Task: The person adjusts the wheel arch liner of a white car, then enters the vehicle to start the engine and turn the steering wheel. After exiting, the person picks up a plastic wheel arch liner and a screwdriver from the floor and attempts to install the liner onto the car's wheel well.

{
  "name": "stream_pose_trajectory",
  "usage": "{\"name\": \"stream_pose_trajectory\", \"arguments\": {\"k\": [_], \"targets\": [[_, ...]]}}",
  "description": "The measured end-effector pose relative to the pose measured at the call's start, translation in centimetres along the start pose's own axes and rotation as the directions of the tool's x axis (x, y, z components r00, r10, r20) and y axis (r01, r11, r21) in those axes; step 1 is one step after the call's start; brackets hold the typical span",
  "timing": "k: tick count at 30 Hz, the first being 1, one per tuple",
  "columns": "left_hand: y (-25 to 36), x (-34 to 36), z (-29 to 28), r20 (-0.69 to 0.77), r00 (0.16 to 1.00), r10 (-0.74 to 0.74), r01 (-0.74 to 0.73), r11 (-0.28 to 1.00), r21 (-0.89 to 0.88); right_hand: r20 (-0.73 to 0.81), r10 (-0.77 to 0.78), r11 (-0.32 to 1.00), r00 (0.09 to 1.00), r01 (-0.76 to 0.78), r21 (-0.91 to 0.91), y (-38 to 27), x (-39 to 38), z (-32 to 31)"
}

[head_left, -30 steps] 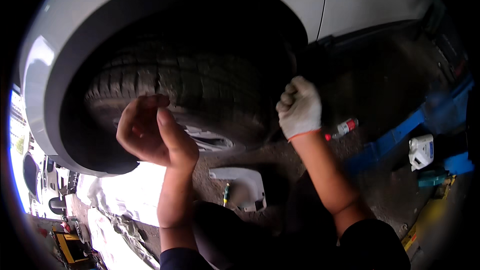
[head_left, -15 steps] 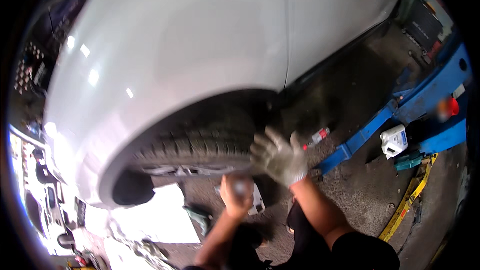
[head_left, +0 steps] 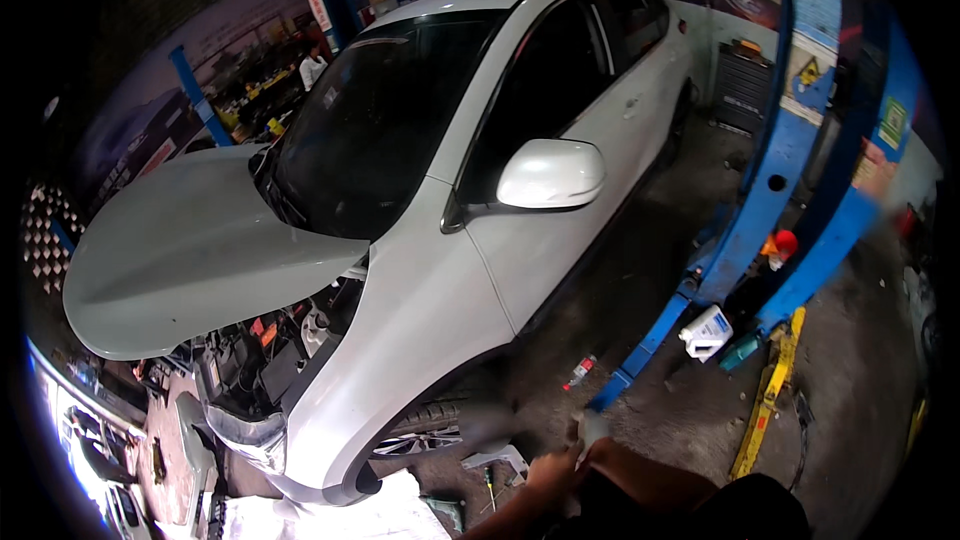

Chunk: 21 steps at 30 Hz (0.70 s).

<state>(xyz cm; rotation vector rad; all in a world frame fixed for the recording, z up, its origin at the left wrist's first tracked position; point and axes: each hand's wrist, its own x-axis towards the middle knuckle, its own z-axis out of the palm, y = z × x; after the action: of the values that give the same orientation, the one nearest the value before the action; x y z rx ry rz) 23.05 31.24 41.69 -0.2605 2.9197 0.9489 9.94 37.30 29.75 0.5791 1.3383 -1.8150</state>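
Low in the view, both my hands are together in front of the car's front wheel. My left hand [head_left: 553,470] is bare, its fingers closed at the cuff of a light work glove [head_left: 595,428]. That glove is on my right hand [head_left: 587,434], whose fingers are small and partly hidden, so their pose is unclear. The front tyre [head_left: 433,416] of a white car [head_left: 420,310] sits ahead and left of my hands, under the wheel arch. The car's hood [head_left: 200,240] is raised a little, with engine parts [head_left: 270,360] showing beneath.
A blue lift arm [head_left: 645,345] reaches in from the blue post [head_left: 770,180] at right. Near it are a red-capped bottle [head_left: 579,372], a white jug [head_left: 707,332] and a yellow bar [head_left: 768,400]. A screwdriver [head_left: 490,485] and white sheet [head_left: 340,512] are on the floor.
My view has lifted and now takes in the whole car. My right hand, spread open before, has come together with my left at the glove cuff.
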Motion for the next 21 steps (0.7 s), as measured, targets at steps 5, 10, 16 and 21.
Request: {"name": "stream_pose_trajectory", "arguments": {"k": [5, 10, 16, 21], "targets": [[7.1, 3.4, -2.1, -0.058, 0.997, -0.056, 0.061, 0.995, 0.085, 0.122, -0.259, 0.963, 0.958, 0.245, 0.113, -6.5, -4.3, -3.2], [11.1, 9.1, 0.1, 0.033, 0.996, 0.083, -0.087, 0.983, 0.161, 0.081, -0.291, 0.922, 0.953, 0.257, 0.290, -10.5, -3.9, -8.9], [13.9, 21.5, 3.1, 0.199, 0.975, 0.097, -0.132, 0.977, 0.167, 0.295, -0.312, 0.948, 0.903, 0.278, 0.152, -20.6, -0.8, -16.6], [21.8, 31.2, 4.0, 0.236, 0.890, 0.391, -0.417, 0.906, 0.071, 0.471, -0.630, 0.467, 0.618, 0.786, -0.406, -31.7, 3.6, -21.8]]}}
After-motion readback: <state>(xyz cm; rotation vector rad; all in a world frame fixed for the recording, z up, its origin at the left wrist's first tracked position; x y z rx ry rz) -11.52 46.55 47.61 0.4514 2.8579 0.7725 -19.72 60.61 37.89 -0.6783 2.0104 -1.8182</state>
